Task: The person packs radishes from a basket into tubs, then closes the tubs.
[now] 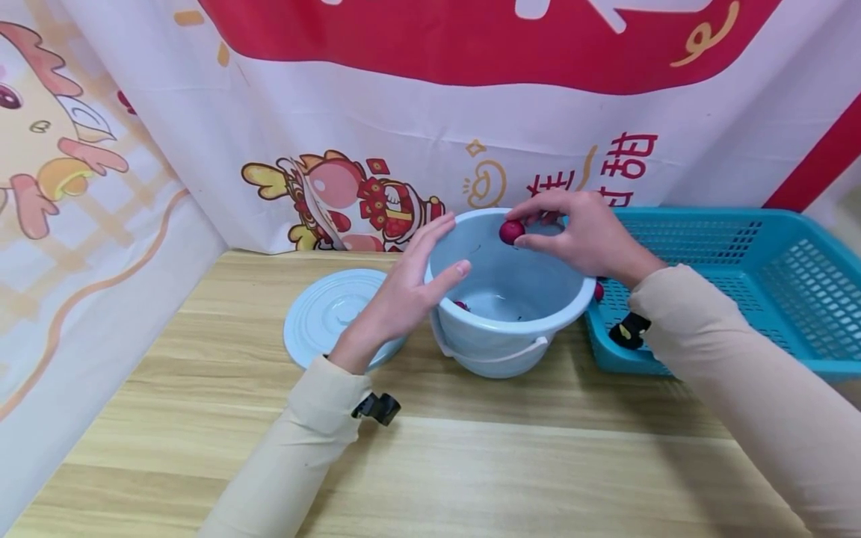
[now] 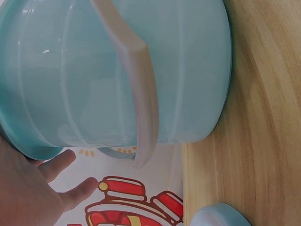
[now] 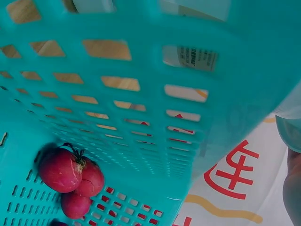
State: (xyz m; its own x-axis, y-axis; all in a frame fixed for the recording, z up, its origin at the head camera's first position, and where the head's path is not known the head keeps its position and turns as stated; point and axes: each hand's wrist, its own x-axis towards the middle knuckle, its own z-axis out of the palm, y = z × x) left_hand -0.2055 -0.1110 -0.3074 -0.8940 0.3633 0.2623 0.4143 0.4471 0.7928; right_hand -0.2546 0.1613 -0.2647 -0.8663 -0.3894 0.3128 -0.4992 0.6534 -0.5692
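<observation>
The right hand is pinching a red radish over the pale blue bucket, while the left hand, fingers relaxed, is steadying its rim so it does not slide on the worktop.

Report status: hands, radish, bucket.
Left hand steadies bucket rim, open. Right hand pinches radish over bucket. Lid off, nothing blocking.

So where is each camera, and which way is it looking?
Head: worn on the head, looking forward and down at the bucket; both hands and sleeves show, right hand pinching a radish.
Left wrist: beside the bucket, facing its wall and handle; left hand shows.
Right wrist: over the teal basket, facing radishes.
Head and left wrist share the bucket.
</observation>
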